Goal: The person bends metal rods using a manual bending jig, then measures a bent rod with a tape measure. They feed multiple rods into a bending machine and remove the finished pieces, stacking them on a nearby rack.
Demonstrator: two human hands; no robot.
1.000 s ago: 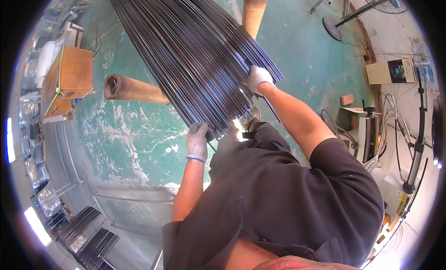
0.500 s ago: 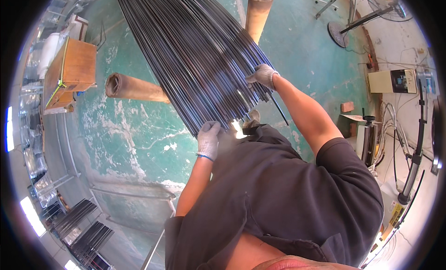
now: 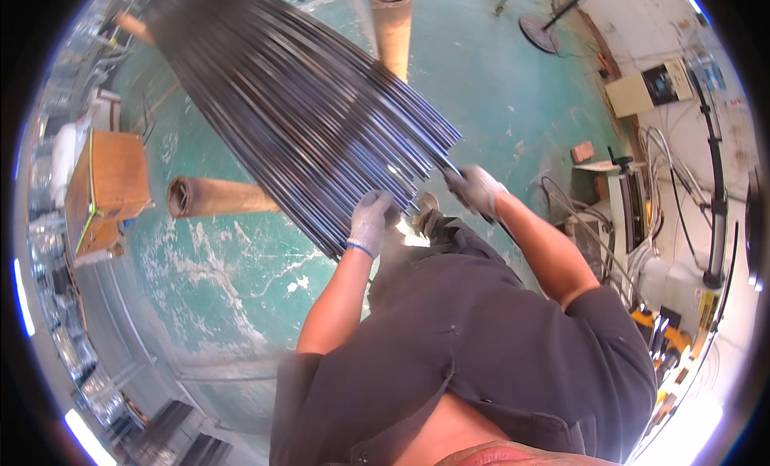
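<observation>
A big bundle of long thin dark metal rods (image 3: pixel 305 121) stretches from the upper left down to my hands, resting on two brown cardboard tubes. My left hand (image 3: pixel 371 220), in a grey glove with a blue cuff, grips the rod ends at the bundle's lower edge. My right hand (image 3: pixel 476 188), also in a grey glove, is closed around one rod at the bundle's right corner; that rod sticks out past the glove toward the lower right. My dark shirt and trousers fill the lower middle.
One cardboard tube (image 3: pixel 218 198) lies across under the rods at left, another cardboard tube (image 3: pixel 391 29) at top. A wooden box (image 3: pixel 108 189) stands at left on the green floor (image 3: pixel 233 297). A machine with cables (image 3: pixel 642 225) and a fan base (image 3: pixel 541 33) are at right.
My right hand has dropped from the bundle's right edge toward my body, holding a single rod. My left hand stayed on the rod ends. The view has swung slightly.
</observation>
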